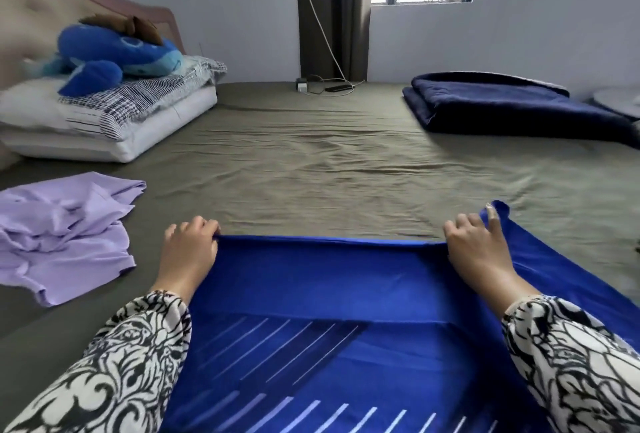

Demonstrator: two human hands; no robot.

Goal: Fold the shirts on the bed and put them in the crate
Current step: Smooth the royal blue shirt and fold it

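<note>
A royal blue shirt (pixel 332 280) with pale diagonal stripes lies spread on the olive bed sheet (pixel 329 169) right in front of me. My left hand (pixel 188 252) pinches its far edge at the left corner. At the right end of that edge my right hand (pixel 479 249) grips the cloth, and a flap of blue fabric sticks out past it. A crumpled lilac shirt (pixel 65 228) lies unfolded at the left. No crate shows in the view.
White and patterned pillows (pixel 114 121) with a blue plush toy (pixel 114 58) on top sit at the far left by the headboard. At the far right rests a folded navy blanket (pixel 502 103). A charger and cable (pixel 322 86) lie at the bed's far edge.
</note>
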